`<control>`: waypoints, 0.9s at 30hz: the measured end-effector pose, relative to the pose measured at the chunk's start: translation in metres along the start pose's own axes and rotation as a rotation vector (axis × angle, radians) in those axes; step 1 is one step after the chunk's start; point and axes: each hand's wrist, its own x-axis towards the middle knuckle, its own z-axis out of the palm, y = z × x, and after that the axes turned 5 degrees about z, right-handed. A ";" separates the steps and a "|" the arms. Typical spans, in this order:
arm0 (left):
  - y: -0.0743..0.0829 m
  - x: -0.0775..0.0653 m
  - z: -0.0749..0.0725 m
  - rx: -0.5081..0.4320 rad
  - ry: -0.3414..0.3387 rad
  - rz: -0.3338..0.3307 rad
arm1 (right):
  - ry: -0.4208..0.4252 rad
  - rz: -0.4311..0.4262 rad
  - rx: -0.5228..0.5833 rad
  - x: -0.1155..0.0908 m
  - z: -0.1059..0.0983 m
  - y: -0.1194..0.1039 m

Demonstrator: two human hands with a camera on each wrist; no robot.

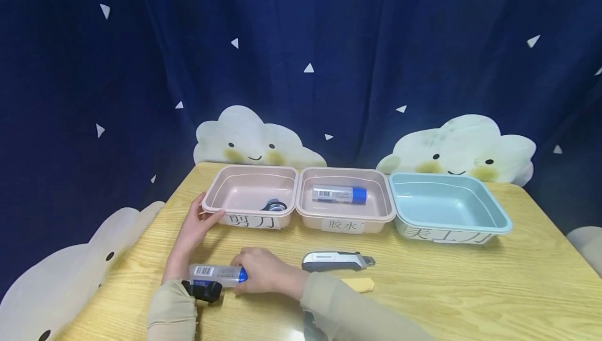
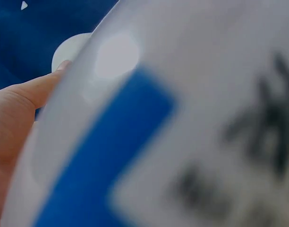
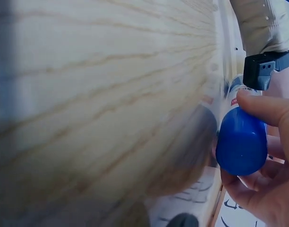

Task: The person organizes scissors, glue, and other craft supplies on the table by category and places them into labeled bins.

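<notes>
In the head view, my right hand point(image 1: 263, 270) grips the blue-capped end of a clear glue bottle point(image 1: 216, 274) lying sideways low over the table. The right wrist view shows its blue cap point(image 3: 242, 144) between thumb and fingers. My left hand point(image 1: 195, 226) holds the front left corner of the left pink bin point(image 1: 251, 168), thumb at the front and fingers along the side. The bottle's blurred body point(image 2: 191, 104) fills most of the left wrist view. A small black and blue-grey object point(image 1: 274, 205) lies in that bin.
The middle pink bin point(image 1: 345, 172) holds another blue-capped glue bottle point(image 1: 339, 193). To its right stands a light blue bin point(image 1: 447, 176). A utility knife point(image 1: 336, 261) and a partly hidden yellow object point(image 1: 361, 284) lie before them. A dark object point(image 1: 312, 329) shows beneath the right sleeve.
</notes>
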 end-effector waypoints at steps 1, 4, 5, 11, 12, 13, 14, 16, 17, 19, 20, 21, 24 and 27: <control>0.000 0.000 0.000 0.001 0.001 0.001 | 0.005 -0.001 -0.011 -0.001 -0.001 0.001; 0.000 0.001 0.000 -0.005 0.003 0.000 | 0.023 -0.006 -0.047 -0.004 -0.005 0.004; 0.000 0.001 0.000 -0.008 0.004 -0.002 | 0.027 -0.006 -0.059 -0.005 -0.007 0.005; -0.001 0.002 0.000 -0.012 0.003 0.000 | 0.042 -0.010 -0.056 -0.013 -0.017 0.015; -0.001 0.002 0.001 -0.011 0.003 0.003 | 0.049 -0.013 -0.055 -0.015 -0.018 0.017; -0.001 0.002 0.001 -0.006 0.004 0.005 | 0.054 -0.015 -0.056 -0.016 -0.020 0.019; -0.001 0.002 0.000 -0.008 0.004 0.007 | 0.061 -0.018 -0.061 -0.016 -0.022 0.021; -0.001 0.002 0.000 -0.005 0.004 0.008 | 0.072 -0.020 -0.071 -0.018 -0.026 0.025; -0.001 0.002 0.000 -0.006 0.003 0.008 | 0.079 -0.021 -0.079 -0.019 -0.029 0.027; -0.001 0.001 0.000 -0.010 0.001 0.005 | 0.088 -0.021 -0.088 -0.021 -0.034 0.030; -0.001 0.002 0.001 -0.013 0.001 0.003 | 0.094 -0.020 -0.090 -0.023 -0.036 0.031; -0.001 0.002 0.001 -0.013 0.001 0.001 | 0.098 -0.019 -0.090 -0.024 -0.039 0.032; -0.001 0.002 0.001 -0.010 0.001 -0.001 | 0.120 -0.015 -0.103 -0.028 -0.046 0.037; -0.001 0.003 0.000 0.004 0.000 -0.004 | 0.142 -0.016 -0.115 -0.032 -0.053 0.042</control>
